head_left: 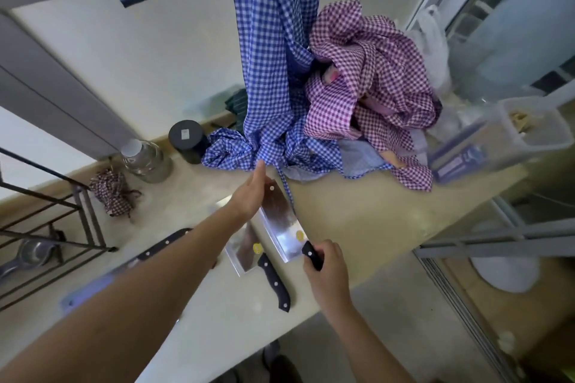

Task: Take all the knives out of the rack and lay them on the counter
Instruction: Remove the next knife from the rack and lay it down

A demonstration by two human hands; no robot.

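Both hands on one cleaver (280,221): right hand (326,264) grips handle, left hand (249,196) flat atop blade.

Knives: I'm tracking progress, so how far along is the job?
Done: one cleaver and a long knife lie on the counter. In hand: the right hand holds a second cleaver by its handle, the left hand on its blade. Left: unclear, since the rack is only partly visible.

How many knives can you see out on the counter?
3: a cleaver gripped by the right hand, a second cleaver beside it, and a long knife partly behind the left forearm. Others may be hidden.
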